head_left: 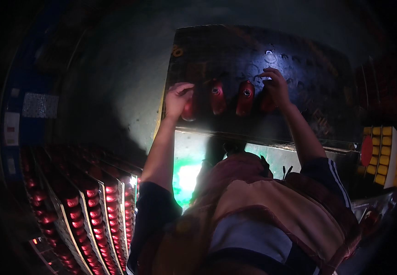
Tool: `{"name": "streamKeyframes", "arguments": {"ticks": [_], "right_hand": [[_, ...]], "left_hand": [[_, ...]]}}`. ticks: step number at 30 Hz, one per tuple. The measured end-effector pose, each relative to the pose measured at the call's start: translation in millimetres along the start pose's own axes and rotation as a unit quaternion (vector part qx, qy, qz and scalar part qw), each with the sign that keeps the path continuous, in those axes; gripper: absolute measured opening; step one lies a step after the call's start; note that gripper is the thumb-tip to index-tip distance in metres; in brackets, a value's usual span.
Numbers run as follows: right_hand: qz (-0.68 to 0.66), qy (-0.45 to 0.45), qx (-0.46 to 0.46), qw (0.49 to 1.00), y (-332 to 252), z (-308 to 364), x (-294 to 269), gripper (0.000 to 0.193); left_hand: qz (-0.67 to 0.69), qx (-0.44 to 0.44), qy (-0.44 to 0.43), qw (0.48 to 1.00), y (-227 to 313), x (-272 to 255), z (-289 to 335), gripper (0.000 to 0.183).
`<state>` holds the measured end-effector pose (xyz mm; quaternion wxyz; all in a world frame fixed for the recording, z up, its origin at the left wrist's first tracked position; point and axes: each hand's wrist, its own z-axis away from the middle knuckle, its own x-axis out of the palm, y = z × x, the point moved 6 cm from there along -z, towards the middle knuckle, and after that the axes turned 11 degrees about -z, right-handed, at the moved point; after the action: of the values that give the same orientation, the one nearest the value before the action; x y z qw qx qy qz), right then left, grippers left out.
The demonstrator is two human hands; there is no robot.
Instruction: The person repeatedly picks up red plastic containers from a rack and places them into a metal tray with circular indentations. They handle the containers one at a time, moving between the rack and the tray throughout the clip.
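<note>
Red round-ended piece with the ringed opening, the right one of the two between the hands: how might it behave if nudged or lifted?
The red round-ended piece may roll sideways, as its long sides look rounded. It would probably feel stiff, since its outline shows no sag. Its sheen hints at a slippery surface.

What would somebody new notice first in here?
Probably the bright white-and-green glow just below the near edge of the dark, flat table. Then maybe the rows of shiny, rounded red pieces at lower left, and two long red pieces between the left hand and right hand.
</note>
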<state>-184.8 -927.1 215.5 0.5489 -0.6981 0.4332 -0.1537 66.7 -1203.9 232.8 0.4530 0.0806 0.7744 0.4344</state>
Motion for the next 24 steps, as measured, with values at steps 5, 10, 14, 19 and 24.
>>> {"name": "streamKeyframes", "arguments": {"ticks": [5,10,14,19,24], "right_hand": [[0.015,-0.035,-0.008,0.999,-2.9,1.6,0.2,0.018],[-0.019,-0.048,0.068,0.996,-4.9,2.2,4.8,0.019],[0.065,-0.223,0.115,0.966,-16.7,5.8,24.5,0.033],[0.113,-0.366,0.001,0.924,-29.1,1.4,54.4,0.046],[0.114,-0.376,0.128,0.911,-0.4,1.1,66.2,0.034]], "left_hand": [[0.074,0.015,-0.062,0.995,-3.8,28.4,-15.3,0.023],[0.091,-0.032,-0.095,0.991,4.2,27.4,-8.3,0.036],[-0.020,0.029,-0.193,0.980,24.6,38.9,-7.9,0.046],[0.029,-0.019,-0.270,0.962,22.2,65.1,-10.9,0.037],[-0.030,0.092,-0.171,0.981,22.9,57.4,8.1,0.028]]}}
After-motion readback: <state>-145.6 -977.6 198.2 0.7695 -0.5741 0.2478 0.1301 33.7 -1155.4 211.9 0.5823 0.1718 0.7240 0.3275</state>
